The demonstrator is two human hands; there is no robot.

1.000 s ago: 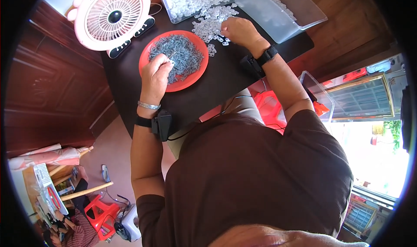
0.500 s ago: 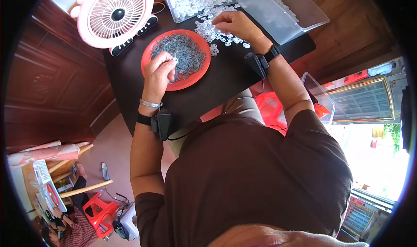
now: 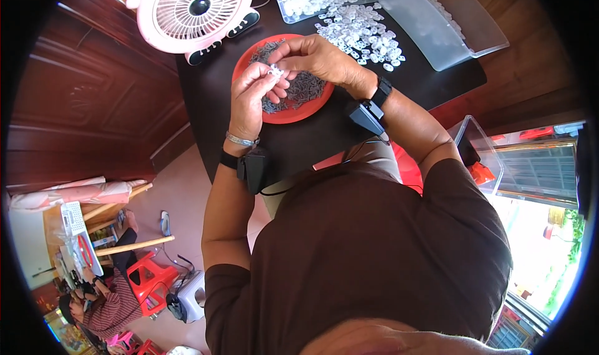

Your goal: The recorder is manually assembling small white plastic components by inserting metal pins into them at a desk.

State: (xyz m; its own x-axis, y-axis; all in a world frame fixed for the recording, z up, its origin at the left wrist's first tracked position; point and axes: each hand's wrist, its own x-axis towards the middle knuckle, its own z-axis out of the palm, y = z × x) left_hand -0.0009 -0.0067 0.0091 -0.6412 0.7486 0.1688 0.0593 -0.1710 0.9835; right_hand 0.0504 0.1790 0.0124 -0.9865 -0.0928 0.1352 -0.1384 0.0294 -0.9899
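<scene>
Two bare hands meet over a round red plate in the head view, the left hand pinching a small white piece between thumb and fingers, and the right hand reaching across from its own side with thumb and fingertips drawn narrow at that same piece. Whether the right hand grips something of its own is too small to tell. Right below both hands, grey pegs cover the middle of the plate, which rests on a dark bench. Just beyond the right hand and off to its right, a loose pile of white clips lies on the bench, spilling toward the right wrist. Farther out past that pile is a clear bin heaped with similar clips, and to the right of the right hand sits a translucent tub with more of them along its far side. Beyond the left hand, near the bench's edge, a pink fan stands on black shoe-shaped feet. Behind the left hand, its wrist wears a silver bracelet and a strapped black box; the right wrist carries a similar black device. Well behind the left hand, a person in a striped top is beside a red stool.
</scene>
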